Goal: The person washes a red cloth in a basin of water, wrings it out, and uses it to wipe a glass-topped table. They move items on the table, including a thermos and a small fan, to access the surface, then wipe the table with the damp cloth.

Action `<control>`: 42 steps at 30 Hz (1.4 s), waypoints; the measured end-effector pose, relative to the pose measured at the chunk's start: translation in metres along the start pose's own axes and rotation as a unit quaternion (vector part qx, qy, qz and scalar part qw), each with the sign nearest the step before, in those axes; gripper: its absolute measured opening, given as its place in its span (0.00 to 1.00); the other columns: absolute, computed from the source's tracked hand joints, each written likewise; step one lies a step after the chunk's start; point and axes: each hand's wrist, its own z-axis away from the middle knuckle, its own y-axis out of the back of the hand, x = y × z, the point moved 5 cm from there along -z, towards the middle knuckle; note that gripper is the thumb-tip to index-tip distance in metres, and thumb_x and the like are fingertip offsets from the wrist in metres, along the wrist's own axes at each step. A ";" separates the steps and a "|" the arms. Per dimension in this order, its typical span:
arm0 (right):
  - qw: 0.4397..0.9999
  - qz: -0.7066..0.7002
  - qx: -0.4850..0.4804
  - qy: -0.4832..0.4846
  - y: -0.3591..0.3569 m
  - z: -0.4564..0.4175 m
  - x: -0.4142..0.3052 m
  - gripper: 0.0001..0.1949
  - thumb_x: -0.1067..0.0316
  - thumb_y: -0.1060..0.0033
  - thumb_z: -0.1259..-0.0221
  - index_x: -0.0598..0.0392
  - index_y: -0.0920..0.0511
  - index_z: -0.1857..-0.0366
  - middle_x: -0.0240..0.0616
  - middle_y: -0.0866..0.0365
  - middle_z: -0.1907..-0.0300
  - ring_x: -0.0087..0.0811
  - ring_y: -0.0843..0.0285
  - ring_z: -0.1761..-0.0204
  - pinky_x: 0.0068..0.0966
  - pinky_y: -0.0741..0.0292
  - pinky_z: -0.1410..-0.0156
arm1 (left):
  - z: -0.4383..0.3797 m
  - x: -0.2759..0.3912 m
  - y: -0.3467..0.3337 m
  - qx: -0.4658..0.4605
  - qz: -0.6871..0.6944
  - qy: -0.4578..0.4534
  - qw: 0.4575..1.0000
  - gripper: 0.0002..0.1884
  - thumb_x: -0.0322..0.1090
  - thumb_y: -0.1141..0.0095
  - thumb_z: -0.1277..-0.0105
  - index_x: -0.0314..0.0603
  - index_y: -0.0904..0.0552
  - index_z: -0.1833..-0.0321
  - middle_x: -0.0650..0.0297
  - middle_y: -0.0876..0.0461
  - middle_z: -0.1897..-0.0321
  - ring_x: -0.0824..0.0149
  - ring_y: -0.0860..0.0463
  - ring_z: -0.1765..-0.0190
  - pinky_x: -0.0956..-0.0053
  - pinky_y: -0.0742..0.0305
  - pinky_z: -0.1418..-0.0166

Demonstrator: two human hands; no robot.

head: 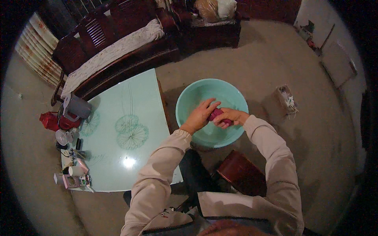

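A large light-green plastic basin (211, 140) stands on the floor in front of me, with what looks like water in it. Over its middle, a bunched dark-pink cloth (216, 114) is gripped in my right hand (231, 116), whose fingers wrap around it. My left hand (201, 114) lies against the cloth's left end, its fingers partly spread; whether they also grip it is hard to tell. Both hands are above the basin's inside, and the cloth's underside is hidden.
Left of the basin is a glass-topped table (147, 112) with a grey pitcher (78, 107), a small white fan (62, 137) and cups. A dark wooden bench (130, 63) stands behind it. A reddish-brown stool (242, 171) is near me; a small box (286, 98) sits on the floor at right.
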 end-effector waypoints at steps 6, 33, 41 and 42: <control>0.768 0.589 0.208 0.140 0.013 -0.001 -0.011 0.11 0.65 0.36 0.38 0.54 0.23 0.56 0.45 0.15 0.69 0.39 0.14 0.67 0.41 0.23 0.67 | -0.005 -0.003 -0.032 -0.113 -0.080 0.131 0.982 0.19 0.37 0.37 0.37 0.43 0.21 0.44 0.49 0.13 0.57 0.46 0.13 0.53 0.52 0.19 0.55; 0.996 -0.077 0.046 0.008 -0.007 0.009 0.009 0.07 0.65 0.38 0.31 0.52 0.26 0.67 0.24 0.35 0.79 0.17 0.40 0.82 0.18 0.45 0.81 | 0.011 0.027 -0.002 0.154 -0.124 -0.059 0.978 0.26 0.28 0.43 0.36 0.52 0.25 0.32 0.56 0.33 0.27 0.46 0.31 0.29 0.41 0.35 0.28; 0.992 0.113 0.051 -0.020 -0.042 0.026 -0.014 0.11 0.62 0.33 0.35 0.51 0.26 0.72 0.26 0.32 0.81 0.19 0.38 0.83 0.20 0.43 0.81 | -0.007 0.024 0.018 0.009 -0.096 -0.080 0.992 0.13 0.34 0.40 0.37 0.45 0.24 0.52 0.56 0.18 0.50 0.51 0.15 0.52 0.57 0.19 0.52; 0.979 0.177 0.100 -0.006 -0.035 0.019 -0.012 0.11 0.62 0.32 0.36 0.52 0.25 0.72 0.29 0.30 0.81 0.22 0.34 0.83 0.23 0.39 0.80 | -0.005 0.018 0.011 -0.008 -0.107 -0.046 0.993 0.12 0.34 0.40 0.37 0.44 0.25 0.53 0.54 0.17 0.53 0.50 0.14 0.55 0.56 0.19 0.55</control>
